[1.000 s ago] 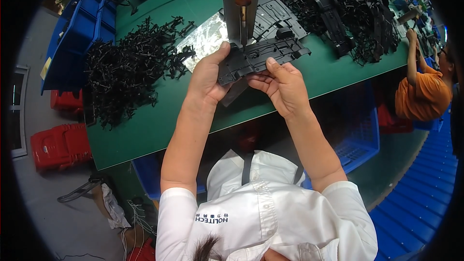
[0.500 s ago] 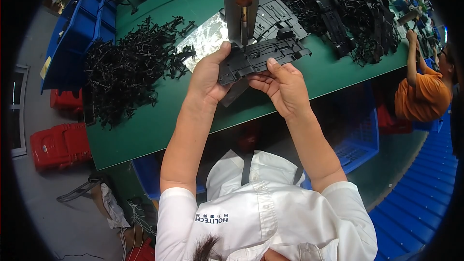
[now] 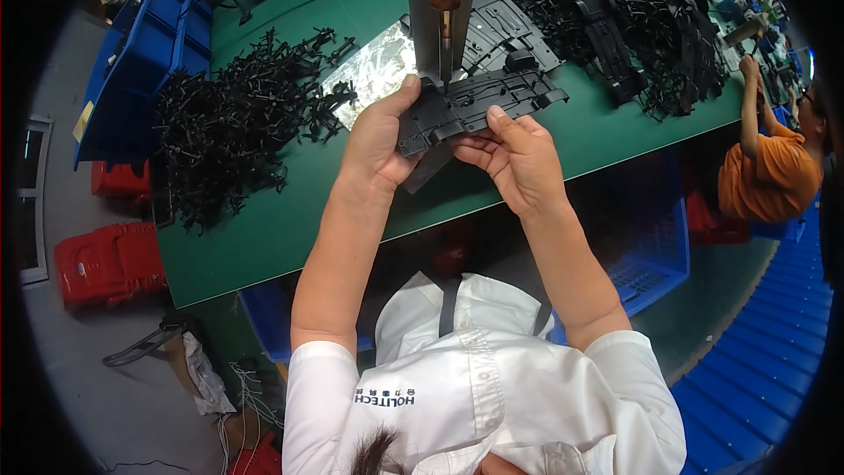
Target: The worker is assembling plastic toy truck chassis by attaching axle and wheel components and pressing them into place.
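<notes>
Between my two hands lies a long black molded plastic panel (image 3: 470,110) with raised ribs and clip shapes. My left hand (image 3: 380,134) is closed on its left end, thumb on top. My right hand (image 3: 517,154) pinches its near edge around the middle, thumb above and fingers beneath. A vertical metal machine tip (image 3: 446,62) comes down over the panel, its point at or just above the surface; I cannot tell whether it touches. Under and behind the panel are a shiny silver sheet (image 3: 376,70) and another flat black panel (image 3: 514,26).
A heap of small black plastic parts (image 3: 237,114) lies left on the green table (image 3: 352,229). More parts and long black panels (image 3: 607,44) are piled right. Blue bins (image 3: 149,53) stand far left, red stools (image 3: 110,266) below. A person in orange (image 3: 769,171) works at far right.
Both hands and the black panel have barely moved; the panel sits very slightly farther right under the metal tip. At the upper left edge, another person's hand has come into view.
</notes>
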`<action>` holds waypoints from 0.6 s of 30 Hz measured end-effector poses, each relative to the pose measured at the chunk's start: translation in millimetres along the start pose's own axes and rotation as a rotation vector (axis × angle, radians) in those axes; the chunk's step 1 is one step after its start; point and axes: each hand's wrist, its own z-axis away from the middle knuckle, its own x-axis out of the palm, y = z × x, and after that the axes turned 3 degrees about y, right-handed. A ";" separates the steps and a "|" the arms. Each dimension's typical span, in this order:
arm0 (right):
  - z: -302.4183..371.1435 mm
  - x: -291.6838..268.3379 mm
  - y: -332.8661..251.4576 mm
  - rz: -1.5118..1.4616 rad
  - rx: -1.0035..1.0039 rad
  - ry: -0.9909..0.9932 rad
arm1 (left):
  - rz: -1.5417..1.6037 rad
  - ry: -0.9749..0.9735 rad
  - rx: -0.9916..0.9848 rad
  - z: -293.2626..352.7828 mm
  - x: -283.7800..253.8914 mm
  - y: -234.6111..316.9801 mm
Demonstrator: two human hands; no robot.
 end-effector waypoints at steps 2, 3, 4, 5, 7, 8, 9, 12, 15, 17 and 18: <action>0.0 0.4 0.3 0.001 -0.001 0.001 | -0.010 -0.003 0.004 0.5 -0.4 0.8; -0.6 -0.3 0.9 -0.001 -0.003 -0.002 | -0.020 -0.005 0.008 0.7 -0.6 1.1; -1.5 -1.1 1.3 -0.005 -0.003 -0.005 | -0.020 -0.004 0.008 0.5 -0.4 1.2; -2.2 -1.6 1.5 -0.005 -0.002 -0.005 | -0.021 0.010 0.013 0.2 0.0 1.2; -3.1 -2.5 1.7 -0.004 0.000 -0.019 | -0.021 0.024 0.019 -0.2 0.3 1.0; -3.2 -2.7 1.7 -0.004 0.001 -0.020 | -0.018 0.019 0.019 -0.1 0.5 1.1; -3.3 -2.8 1.6 -0.003 0.000 -0.018 | -0.014 0.014 0.018 0.0 0.7 1.0; -3.3 -3.9 1.2 -0.001 0.004 -0.012 | -0.014 0.024 0.017 0.3 2.0 0.5; -2.8 -3.8 0.6 0.002 0.006 -0.004 | 0.000 0.019 0.007 -2.1 -0.5 -0.5; -2.4 -3.5 0.2 0.004 0.003 -0.002 | 0.016 0.004 0.003 -3.7 -3.8 -0.8; -2.2 -3.8 0.0 -0.001 0.001 -0.012 | 0.031 -0.013 -0.002 -3.8 -4.7 -0.7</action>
